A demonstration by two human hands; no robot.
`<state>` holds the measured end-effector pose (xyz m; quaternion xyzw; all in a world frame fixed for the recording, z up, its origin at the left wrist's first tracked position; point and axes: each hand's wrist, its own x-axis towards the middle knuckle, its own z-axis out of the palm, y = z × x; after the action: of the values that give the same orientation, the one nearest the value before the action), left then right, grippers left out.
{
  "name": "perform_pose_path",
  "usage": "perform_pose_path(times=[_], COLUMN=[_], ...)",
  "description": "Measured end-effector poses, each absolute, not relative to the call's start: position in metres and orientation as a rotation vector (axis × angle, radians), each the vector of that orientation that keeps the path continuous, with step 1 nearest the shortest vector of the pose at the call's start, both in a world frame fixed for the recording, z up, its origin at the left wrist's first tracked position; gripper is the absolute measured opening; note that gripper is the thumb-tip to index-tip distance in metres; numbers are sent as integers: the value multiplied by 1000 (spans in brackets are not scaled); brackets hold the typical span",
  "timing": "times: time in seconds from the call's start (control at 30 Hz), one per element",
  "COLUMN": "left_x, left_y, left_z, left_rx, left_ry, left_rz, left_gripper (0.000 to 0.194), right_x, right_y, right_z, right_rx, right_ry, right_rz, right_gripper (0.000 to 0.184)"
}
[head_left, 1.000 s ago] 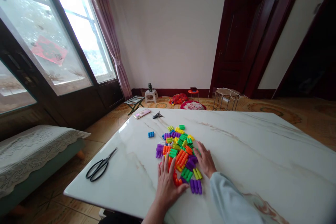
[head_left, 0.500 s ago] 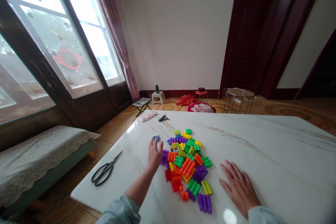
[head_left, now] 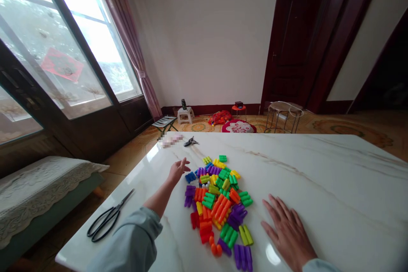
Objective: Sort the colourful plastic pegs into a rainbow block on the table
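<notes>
My left hand [head_left: 178, 171] is raised over the table at the left of the pile. Its fingers are stretched out, with nothing visible in them. Just right of it and below the fingertips, a blue toy block [head_left: 190, 177] lies on the table. The colourful pile holds many ribbed plastic blocks, among them orange [head_left: 221, 207], green [head_left: 229, 234] and purple [head_left: 243, 257] ones, some overlapping. To the right of the pile my right hand [head_left: 288, 231] rests palm down, fingers spread, touching only the tabletop.
Black-handled scissors [head_left: 110, 216] lie on the white marbled table [head_left: 334, 178] at the left. Pruning shears [head_left: 191, 141] and a blurred pinkish item [head_left: 170, 139] are near the far edge. Beyond stand a folding stool [head_left: 165, 122], a white stool [head_left: 185, 114] and a round stool [head_left: 283, 110].
My left hand has moved forward and off the blue block, which now lies nearer to the pile. My right hand stays flat. The view has turned slightly right.
</notes>
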<state>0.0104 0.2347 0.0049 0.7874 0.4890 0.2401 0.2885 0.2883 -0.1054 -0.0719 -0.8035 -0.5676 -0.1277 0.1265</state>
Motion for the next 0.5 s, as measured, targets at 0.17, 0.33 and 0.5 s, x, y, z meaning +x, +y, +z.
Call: perform_pose_path(times=[0.17, 0.33, 0.5], left_x=[77, 145, 179], left_y=[249, 244, 230], left_z=[9, 5, 2], left_rx=[2294, 2485, 2636], left_ry=[1236, 1115, 1029], left_rz=[592, 421, 200], left_gripper=[47, 51, 48], right_x=[288, 289, 289], right_y=[-107, -108, -108], right_z=[-67, -68, -66], right_rx=[-2350, -2378, -2395], right_ry=[-1676, -1690, -1681], right_rz=[-352, -315, -273], right_gripper=[55, 53, 54])
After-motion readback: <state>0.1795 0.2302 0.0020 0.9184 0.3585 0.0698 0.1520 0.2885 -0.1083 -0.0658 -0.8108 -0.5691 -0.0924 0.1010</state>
